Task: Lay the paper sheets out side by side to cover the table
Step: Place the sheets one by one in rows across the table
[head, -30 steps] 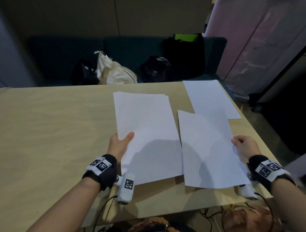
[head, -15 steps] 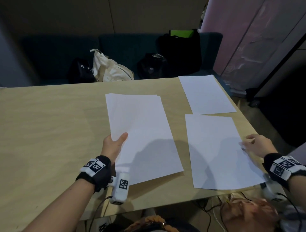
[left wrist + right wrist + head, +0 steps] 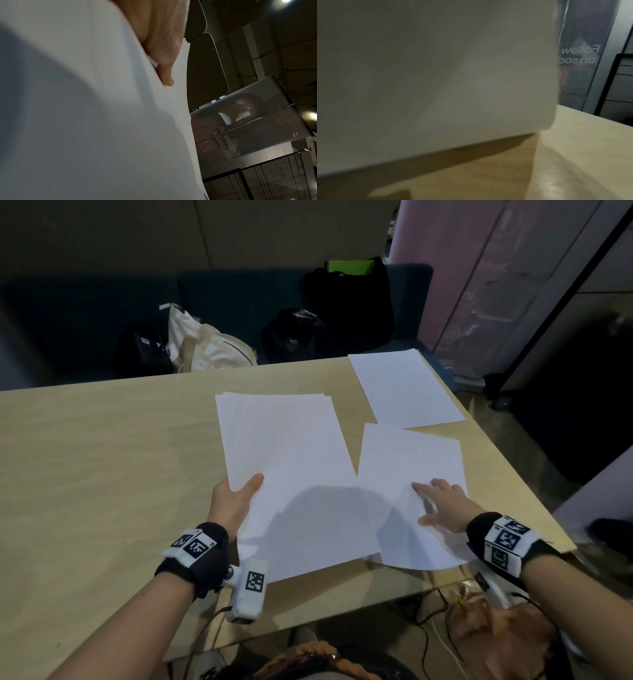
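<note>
Stack: thin white paper sheets (image 3: 287, 460), held by the left hand (image 3: 230, 504) over the pale wooden table (image 3: 102, 460); thumb on top, fingers hidden beneath.
Laid sheets: one white sheet at the far right corner (image 3: 404, 388); a second white sheet (image 3: 411, 460) nearer, its near part lifted and curled.
Right hand (image 3: 445, 508): fingers spread flat on the second sheet, pinching nothing.
Handling: likely light, limp and slippery; sheets will probably slide and buckle. Best taken at an edge or corner, one sheet at a time.
Writing: mirrored "Follow us on social" on a grey wall panel (image 3: 248, 128); coded black-and-white squares on both wristbands (image 3: 191, 546).
</note>
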